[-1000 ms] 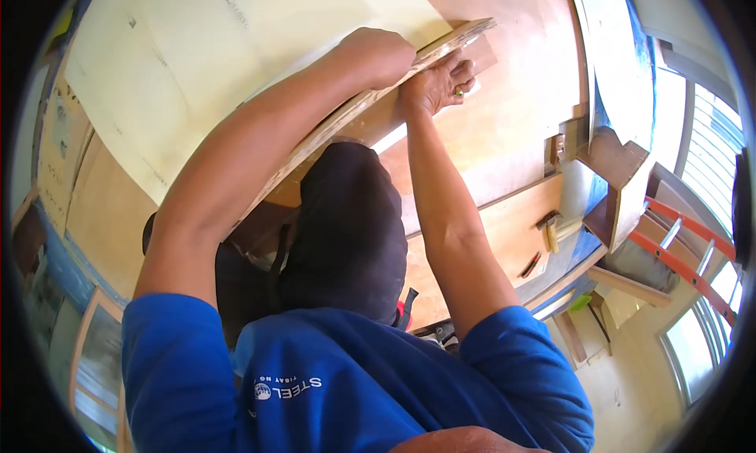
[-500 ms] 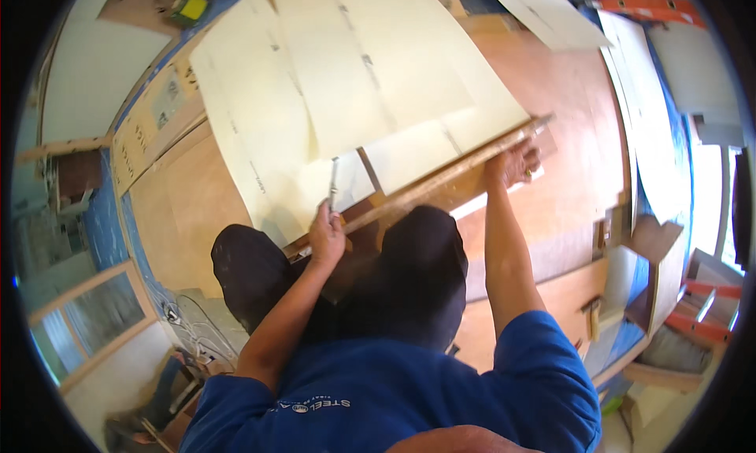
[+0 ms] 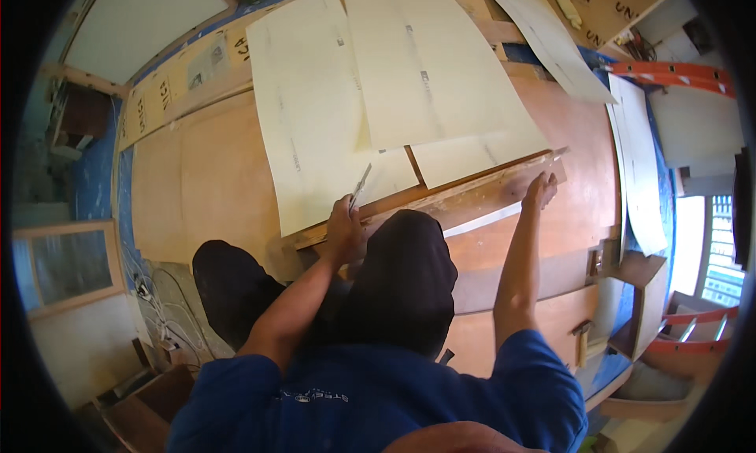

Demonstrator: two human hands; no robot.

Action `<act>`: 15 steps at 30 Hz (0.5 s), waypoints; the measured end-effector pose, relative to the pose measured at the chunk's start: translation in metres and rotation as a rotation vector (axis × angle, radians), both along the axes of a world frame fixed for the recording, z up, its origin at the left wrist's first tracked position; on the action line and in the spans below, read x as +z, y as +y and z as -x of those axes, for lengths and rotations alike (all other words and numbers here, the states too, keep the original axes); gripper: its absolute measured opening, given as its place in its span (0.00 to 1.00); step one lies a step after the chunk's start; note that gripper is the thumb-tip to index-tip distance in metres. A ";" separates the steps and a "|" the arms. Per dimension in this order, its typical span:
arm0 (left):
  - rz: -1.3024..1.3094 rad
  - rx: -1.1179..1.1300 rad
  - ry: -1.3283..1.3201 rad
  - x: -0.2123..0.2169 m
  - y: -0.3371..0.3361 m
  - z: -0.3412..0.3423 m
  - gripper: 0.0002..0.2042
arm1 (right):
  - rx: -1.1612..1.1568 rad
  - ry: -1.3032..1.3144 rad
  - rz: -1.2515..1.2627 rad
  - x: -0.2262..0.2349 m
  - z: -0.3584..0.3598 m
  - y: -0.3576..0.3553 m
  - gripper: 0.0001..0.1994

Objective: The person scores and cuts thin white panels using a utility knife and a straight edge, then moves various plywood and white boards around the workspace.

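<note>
My left hand [image 3: 345, 231] is closed around a slim cutter knife [image 3: 361, 184], its blade end pointing away over the cream sheets. A long wooden board [image 3: 480, 199] lies slantwise in front of my knees, across the near edge of the sheets. At the board's right end, my right hand [image 3: 540, 192] closes on its near edge. Beneath and beyond the board are a left cream sheet [image 3: 307, 114] and an overlapping right cream sheet [image 3: 425, 83], both with faint printed lines. A narrow brown gap shows between the lower sheet parts.
Large plywood panels [image 3: 216, 170] cover the work surface. A hammer [image 3: 582, 343] lies at the right, near an orange ladder [image 3: 693, 344]. Another pale sheet [image 3: 551, 44] lies at the far right. White cables [image 3: 161, 315] are bunched at the left, beside a framed glass panel [image 3: 71, 256].
The board has tipped so that more of its broad face shows. My right hand has gone from loosely spread fingers to a grip on its end. The left hand still holds the knife.
</note>
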State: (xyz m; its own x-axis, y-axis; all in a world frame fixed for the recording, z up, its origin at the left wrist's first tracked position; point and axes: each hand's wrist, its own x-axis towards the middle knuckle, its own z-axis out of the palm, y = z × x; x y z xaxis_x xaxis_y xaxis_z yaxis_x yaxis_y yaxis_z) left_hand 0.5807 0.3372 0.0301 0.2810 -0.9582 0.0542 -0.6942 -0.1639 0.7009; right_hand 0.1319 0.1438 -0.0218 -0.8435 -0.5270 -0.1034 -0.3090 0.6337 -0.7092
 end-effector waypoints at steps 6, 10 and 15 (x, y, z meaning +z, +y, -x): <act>-0.063 0.049 0.083 -0.007 0.003 -0.006 0.18 | 0.630 -1.127 0.367 0.027 -0.163 0.024 0.39; 0.016 0.066 0.085 -0.015 -0.005 0.002 0.19 | 0.203 -0.841 -0.126 0.015 -0.232 -0.048 0.41; -0.012 0.045 0.131 -0.016 -0.004 0.017 0.18 | -0.002 -1.004 0.202 -0.013 -0.224 -0.077 0.21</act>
